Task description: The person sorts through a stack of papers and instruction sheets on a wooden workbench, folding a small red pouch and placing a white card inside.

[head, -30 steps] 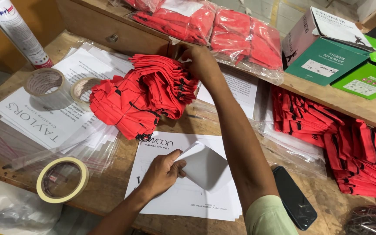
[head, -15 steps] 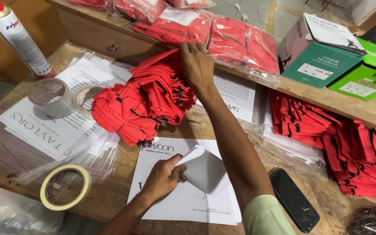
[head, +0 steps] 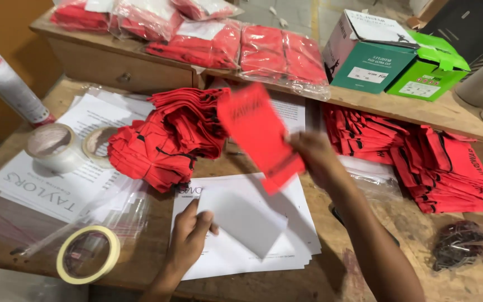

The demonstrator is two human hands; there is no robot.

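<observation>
red cloth piece held in air by right hand, above table's middle | left hand flat, pinning white card on paper stack | risk: swinging cloth may snag red pile, toppling it

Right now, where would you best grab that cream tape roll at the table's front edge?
Pinch the tape roll across its ring wall, one finger inside the open hole, coming from above. It lies flat and clear of the left hand, so likely nothing blocks that approach.
</observation>
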